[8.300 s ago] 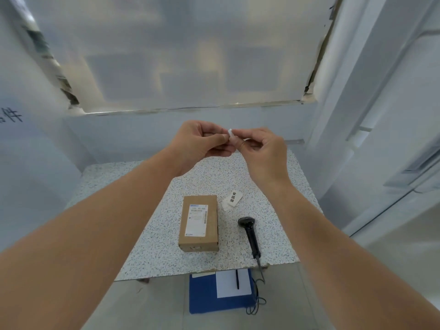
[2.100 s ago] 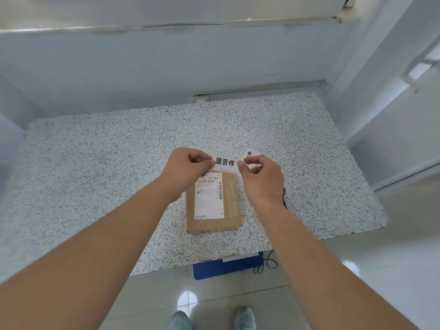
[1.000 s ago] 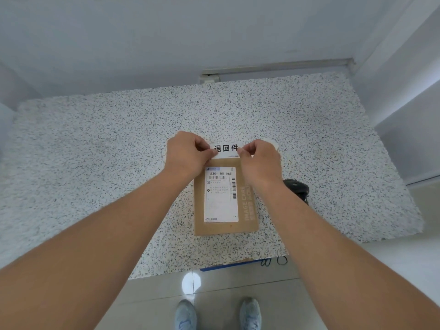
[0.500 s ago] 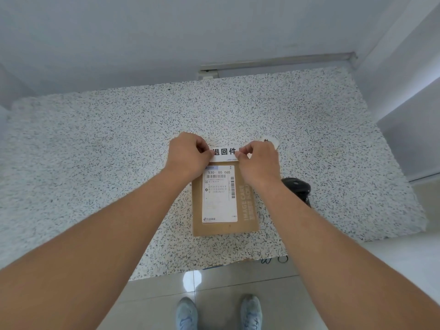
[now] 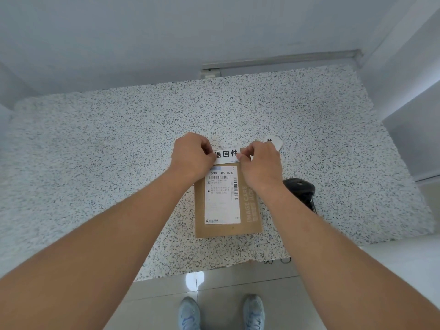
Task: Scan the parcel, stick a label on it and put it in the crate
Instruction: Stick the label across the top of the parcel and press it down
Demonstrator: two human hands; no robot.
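A brown cardboard parcel with a white shipping slip lies flat on the speckled table near its front edge. A white label with black characters stretches across the parcel's far end. My left hand pinches the label's left end and my right hand pinches its right end. Whether the label touches the cardboard cannot be told. No crate is in view.
A black barcode scanner lies just right of the parcel, partly behind my right forearm. Another white label slip peeks out beyond my right hand. A wall runs along the table's far and right sides. My shoes stand on the tiled floor below.
Both hands have brought the label down from above the table to the parcel's far end. The head has tilted down, so the blue item under the table is out of sight.
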